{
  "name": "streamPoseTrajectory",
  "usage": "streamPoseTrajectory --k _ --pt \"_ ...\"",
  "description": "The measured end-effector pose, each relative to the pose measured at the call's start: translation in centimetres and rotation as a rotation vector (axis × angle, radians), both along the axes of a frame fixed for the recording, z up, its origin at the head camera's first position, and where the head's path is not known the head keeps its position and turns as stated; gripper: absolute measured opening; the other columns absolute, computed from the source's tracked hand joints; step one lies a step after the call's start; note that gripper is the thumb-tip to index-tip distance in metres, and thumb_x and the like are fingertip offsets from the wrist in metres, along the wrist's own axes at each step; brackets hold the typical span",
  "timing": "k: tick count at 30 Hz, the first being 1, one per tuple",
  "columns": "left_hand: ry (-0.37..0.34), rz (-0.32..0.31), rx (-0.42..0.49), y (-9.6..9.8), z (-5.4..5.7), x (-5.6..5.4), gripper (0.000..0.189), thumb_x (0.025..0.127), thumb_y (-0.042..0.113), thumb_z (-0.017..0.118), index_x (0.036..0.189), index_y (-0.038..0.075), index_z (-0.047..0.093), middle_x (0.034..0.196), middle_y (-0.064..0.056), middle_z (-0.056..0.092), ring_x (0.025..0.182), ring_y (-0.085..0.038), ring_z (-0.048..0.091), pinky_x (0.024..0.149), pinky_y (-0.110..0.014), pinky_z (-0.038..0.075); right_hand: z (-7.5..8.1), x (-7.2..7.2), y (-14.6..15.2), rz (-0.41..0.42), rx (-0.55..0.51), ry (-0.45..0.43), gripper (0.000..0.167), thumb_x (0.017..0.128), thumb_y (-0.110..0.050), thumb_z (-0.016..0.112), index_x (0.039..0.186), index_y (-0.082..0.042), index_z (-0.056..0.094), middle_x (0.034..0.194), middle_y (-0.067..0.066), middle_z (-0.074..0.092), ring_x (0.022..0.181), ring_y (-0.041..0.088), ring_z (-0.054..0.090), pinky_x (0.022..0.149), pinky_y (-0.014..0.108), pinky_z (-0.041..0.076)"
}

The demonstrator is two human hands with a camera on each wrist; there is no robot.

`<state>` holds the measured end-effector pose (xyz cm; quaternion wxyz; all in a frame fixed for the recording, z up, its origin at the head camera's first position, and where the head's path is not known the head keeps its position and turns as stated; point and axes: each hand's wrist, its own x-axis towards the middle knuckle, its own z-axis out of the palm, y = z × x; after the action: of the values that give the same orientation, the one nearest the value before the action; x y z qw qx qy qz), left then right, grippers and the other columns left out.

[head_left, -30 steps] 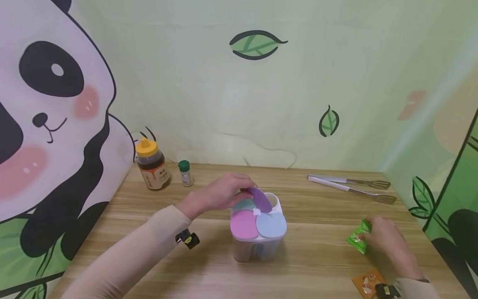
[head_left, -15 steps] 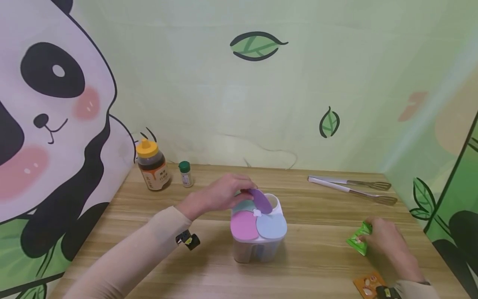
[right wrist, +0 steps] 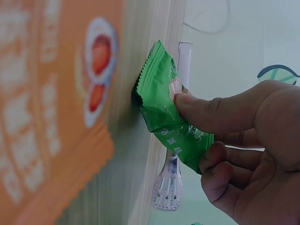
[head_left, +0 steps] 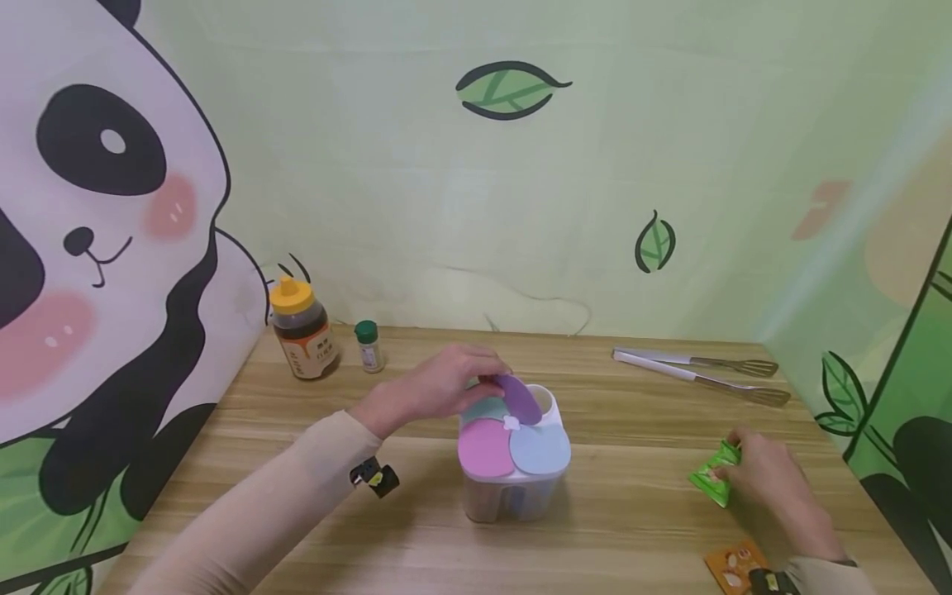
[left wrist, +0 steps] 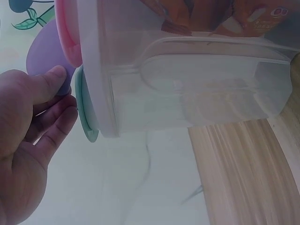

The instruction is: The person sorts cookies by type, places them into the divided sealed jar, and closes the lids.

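Note:
A clear storage box (head_left: 487, 500) with a white top and several coloured flap lids stands mid-table. My left hand (head_left: 439, 384) pinches its purple lid (head_left: 523, 401), tilted up so that a round opening shows at the top's back right. The pink lid (head_left: 487, 448), blue lid (head_left: 540, 449) and teal lid (left wrist: 86, 110) lie flat. Through the wall, the left wrist view shows orange packets (left wrist: 253, 18) inside. Over on the right, my right hand (head_left: 777, 483) grips a small green snack packet (right wrist: 164, 112) between thumb and fingers, low by the tabletop.
An orange packet (head_left: 732, 564) lies near the front right, below the right hand. Two kitchen utensils (head_left: 699, 376) with pale handles lie at the back right. A yellow-capped honey bottle (head_left: 307, 339) and a green-capped shaker (head_left: 369, 347) stand at the back left.

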<state>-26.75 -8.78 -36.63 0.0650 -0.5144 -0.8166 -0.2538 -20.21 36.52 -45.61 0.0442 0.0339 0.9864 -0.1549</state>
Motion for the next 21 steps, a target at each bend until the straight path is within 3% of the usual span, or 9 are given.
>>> streamPoseTrajectory --k 13,21 --pt "0.037 -0.026 0.03 -0.1 -0.1 -0.2 0.014 0.088 0.009 0.071 0.102 0.009 0.071 0.099 -0.001 0.071 0.091 -0.009 0.067 0.081 -0.01 0.052 0.1 -0.1 -0.6 0.008 -0.024 -0.003 0.056 0.08 -0.027 0.079 0.115 0.008 0.055 0.09 0.02 0.065 0.077 0.029 0.059 0.061 0.04 0.05" --pt "0.023 -0.025 0.038 -0.1 -0.2 -0.3 0.014 0.088 0.008 0.071 0.102 0.009 0.072 0.099 0.0 0.071 0.09 -0.008 0.067 0.08 -0.009 0.051 0.5 -0.4 -1.9 0.029 -0.061 -0.008 0.069 0.082 -0.036 0.076 0.122 0.015 0.052 0.08 0.009 0.057 0.07 0.021 0.051 0.053 0.028 0.04"
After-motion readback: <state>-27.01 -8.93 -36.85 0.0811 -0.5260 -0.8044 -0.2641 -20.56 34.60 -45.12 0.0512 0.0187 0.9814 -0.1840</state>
